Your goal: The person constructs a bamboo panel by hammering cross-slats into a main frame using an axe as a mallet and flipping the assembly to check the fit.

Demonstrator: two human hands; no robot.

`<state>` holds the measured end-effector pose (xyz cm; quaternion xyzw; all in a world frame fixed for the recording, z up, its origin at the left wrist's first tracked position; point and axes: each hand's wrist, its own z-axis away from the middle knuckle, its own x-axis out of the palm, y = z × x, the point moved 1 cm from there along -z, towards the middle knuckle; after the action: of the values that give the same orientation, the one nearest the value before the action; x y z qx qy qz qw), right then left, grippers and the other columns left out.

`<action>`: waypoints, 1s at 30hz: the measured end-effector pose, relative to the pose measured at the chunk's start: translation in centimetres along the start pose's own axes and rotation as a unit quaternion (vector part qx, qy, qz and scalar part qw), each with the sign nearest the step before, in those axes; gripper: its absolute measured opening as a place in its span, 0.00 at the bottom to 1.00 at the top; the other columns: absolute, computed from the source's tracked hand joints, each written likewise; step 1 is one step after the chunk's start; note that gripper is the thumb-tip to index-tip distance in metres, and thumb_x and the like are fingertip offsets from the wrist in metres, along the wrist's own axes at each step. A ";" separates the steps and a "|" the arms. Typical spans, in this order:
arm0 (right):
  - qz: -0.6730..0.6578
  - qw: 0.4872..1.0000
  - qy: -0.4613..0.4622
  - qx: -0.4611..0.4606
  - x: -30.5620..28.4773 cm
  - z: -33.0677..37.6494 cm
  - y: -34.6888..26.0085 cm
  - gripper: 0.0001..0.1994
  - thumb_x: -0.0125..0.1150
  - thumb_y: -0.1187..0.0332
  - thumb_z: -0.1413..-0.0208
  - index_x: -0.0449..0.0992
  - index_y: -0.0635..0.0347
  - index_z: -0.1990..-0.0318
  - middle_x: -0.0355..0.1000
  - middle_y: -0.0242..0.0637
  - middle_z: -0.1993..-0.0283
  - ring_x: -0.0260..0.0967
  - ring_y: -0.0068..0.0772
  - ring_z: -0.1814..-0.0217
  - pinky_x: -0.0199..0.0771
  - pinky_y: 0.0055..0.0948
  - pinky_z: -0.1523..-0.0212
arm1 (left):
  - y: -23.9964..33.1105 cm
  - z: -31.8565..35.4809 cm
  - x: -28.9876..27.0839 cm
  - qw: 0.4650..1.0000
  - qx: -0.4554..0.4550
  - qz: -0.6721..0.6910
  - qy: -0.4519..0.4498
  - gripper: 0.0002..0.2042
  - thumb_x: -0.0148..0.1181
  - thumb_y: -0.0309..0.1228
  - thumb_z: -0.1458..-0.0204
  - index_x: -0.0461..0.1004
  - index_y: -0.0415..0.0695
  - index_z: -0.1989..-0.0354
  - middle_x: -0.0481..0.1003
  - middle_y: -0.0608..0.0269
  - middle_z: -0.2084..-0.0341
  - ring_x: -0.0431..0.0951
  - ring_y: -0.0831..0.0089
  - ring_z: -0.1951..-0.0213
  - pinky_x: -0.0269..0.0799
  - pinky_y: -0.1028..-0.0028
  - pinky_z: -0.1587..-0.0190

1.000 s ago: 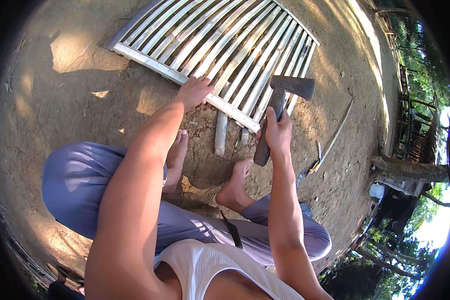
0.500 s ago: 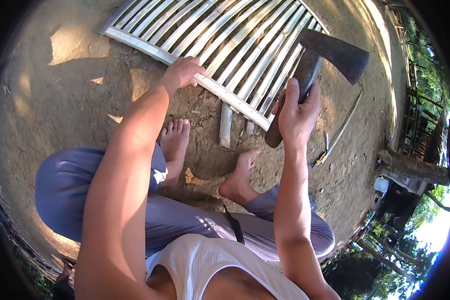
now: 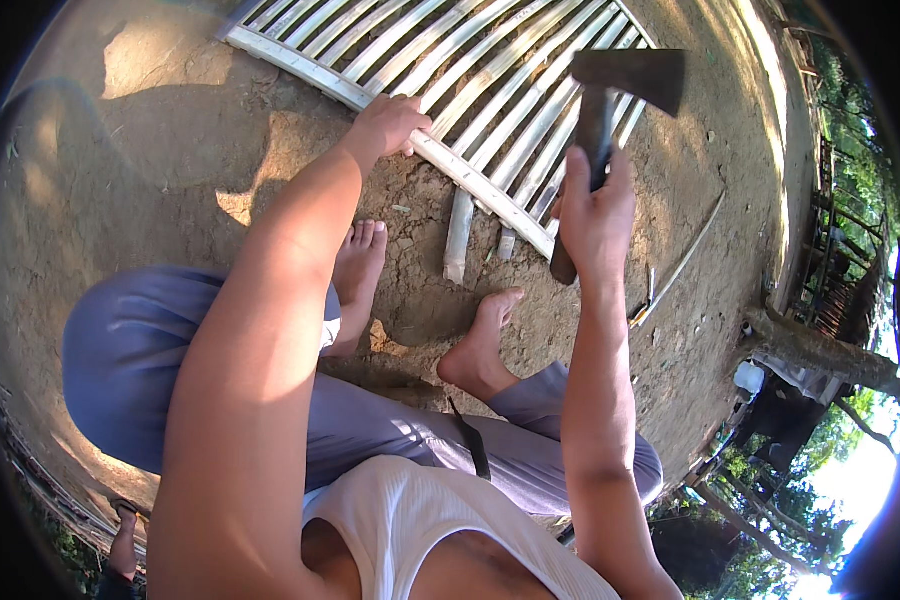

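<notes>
A slatted bamboo panel [image 3: 485, 190] lies on the ground before me, its pale split slats fixed to a straight rail along the near edge. My left hand [image 3: 390, 126] is closed over this rail, thumb and fingers around it. In my right hand [image 3: 600, 218] is a hatchet [image 3: 630, 78] with a dark metal head and dark handle. Its handle stands nearly upright in my fist, and the head is raised over the panel's right side. The lower end of the handle shows beside the rail's right corner.
Short bamboo pieces [image 3: 458, 237] poke out from under the rail near my bare feet [image 3: 482, 345]. On the dirt ground to the right lie a long thin stick [image 3: 688, 258] and a knife-like tool [image 3: 646, 305]. A tree trunk [image 3: 820, 357] stands farther right. Another person's foot [image 3: 123, 540] shows lower left.
My right hand has turned the hatchet, and its head has swung left over the slats. My left hand stays on the rail; hand and panel appear slightly farther right and up in the picture.
</notes>
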<state>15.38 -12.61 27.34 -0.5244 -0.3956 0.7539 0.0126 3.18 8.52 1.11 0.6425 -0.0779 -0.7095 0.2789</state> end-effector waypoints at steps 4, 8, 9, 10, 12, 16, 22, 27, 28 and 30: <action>-0.097 0.965 0.186 -0.157 5.1 1.4 3.3 0.16 0.55 0.68 0.30 0.61 0.69 0.43 0.76 0.52 0.72 0.79 0.47 0.75 0.75 0.40 0.79 | 1.2 -0.8 -0.1 1.000 -0.010 -0.011 -0.017 0.22 0.80 0.31 0.60 0.82 0.54 0.53 0.77 0.63 0.56 0.78 0.60 0.47 0.75 0.60 0.46; 0.209 0.952 -0.203 0.092 10.8 5.4 13.7 0.24 0.57 0.57 0.34 0.65 0.64 0.38 0.78 0.70 0.61 0.77 0.75 0.53 0.76 0.60 0.48 | 2.5 -1.7 0.0 0.998 -0.039 -0.037 -0.040 0.23 0.79 0.29 0.59 0.81 0.54 0.51 0.76 0.62 0.51 0.77 0.61 0.43 0.75 0.59 0.42; 0.161 0.959 -0.213 0.097 10.6 4.9 12.1 0.23 0.58 0.57 0.34 0.67 0.65 0.40 0.78 0.69 0.60 0.77 0.74 0.53 0.76 0.59 0.49 | 1.7 -1.1 0.3 0.996 -0.060 -0.047 -0.050 0.24 0.79 0.29 0.59 0.81 0.54 0.50 0.76 0.62 0.49 0.76 0.61 0.42 0.75 0.59 0.41; 0.114 0.963 -0.222 0.103 10.1 4.4 10.6 0.22 0.59 0.56 0.35 0.69 0.65 0.43 0.78 0.67 0.60 0.77 0.72 0.53 0.76 0.58 0.50 | 0.7 -0.9 0.3 0.991 -0.054 -0.100 -0.064 0.24 0.79 0.31 0.58 0.81 0.51 0.50 0.76 0.61 0.46 0.74 0.62 0.40 0.74 0.58 0.40; 0.040 0.977 -0.173 0.119 8.0 4.2 10.3 0.21 0.60 0.54 0.35 0.74 0.67 0.50 0.79 0.64 0.59 0.78 0.68 0.53 0.76 0.56 0.51 | 2.7 -1.4 0.1 0.990 -0.035 -0.114 -0.069 0.24 0.80 0.33 0.57 0.81 0.48 0.49 0.76 0.61 0.46 0.74 0.62 0.39 0.74 0.58 0.40; -0.067 0.983 -0.079 0.149 3.4 4.4 9.2 0.17 0.59 0.58 0.33 0.73 0.67 0.53 0.76 0.48 0.74 0.79 0.45 0.75 0.77 0.43 0.71 | 3.9 -1.8 -1.0 0.984 -0.034 -0.125 -0.118 0.24 0.80 0.36 0.55 0.80 0.44 0.49 0.76 0.60 0.46 0.75 0.61 0.40 0.76 0.60 0.40; -0.080 0.985 -0.036 0.151 -0.4 5.3 9.6 0.15 0.59 0.60 0.32 0.72 0.67 0.57 0.71 0.37 0.80 0.73 0.30 0.84 0.70 0.34 0.82 | 1.7 -2.7 -3.7 0.983 -0.112 -0.074 -0.123 0.19 0.74 0.27 0.52 0.79 0.40 0.50 0.76 0.59 0.45 0.75 0.62 0.39 0.76 0.63 0.39; -0.098 0.984 -0.054 0.136 0.6 5.6 9.2 0.14 0.59 0.61 0.32 0.73 0.66 0.57 0.70 0.35 0.80 0.71 0.28 0.85 0.69 0.32 0.82 | -1.5 -2.6 -4.7 0.983 -0.169 -0.006 -0.077 0.15 0.68 0.25 0.47 0.79 0.43 0.50 0.76 0.59 0.47 0.76 0.62 0.41 0.75 0.63 0.38; -0.097 0.984 -0.062 0.135 0.7 5.7 8.7 0.14 0.59 0.61 0.31 0.72 0.65 0.58 0.70 0.34 0.80 0.71 0.27 0.85 0.68 0.31 0.83 | -1.4 -2.1 -4.1 0.983 -0.165 -0.034 -0.065 0.16 0.69 0.25 0.48 0.79 0.43 0.50 0.76 0.59 0.47 0.76 0.61 0.42 0.75 0.63 0.38; -0.109 0.982 -0.085 0.127 0.4 5.2 7.3 0.12 0.59 0.63 0.31 0.72 0.64 0.59 0.69 0.33 0.79 0.69 0.23 0.84 0.66 0.28 0.84 | -1.8 -1.8 -4.0 0.988 -0.127 -0.072 -0.051 0.14 0.69 0.27 0.47 0.80 0.44 0.51 0.76 0.59 0.48 0.76 0.60 0.43 0.75 0.62 0.39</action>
<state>13.90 -20.52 23.24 -0.4060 -0.3512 0.8340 0.1274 4.43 12.45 3.47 0.5691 0.0449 -0.7634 0.3022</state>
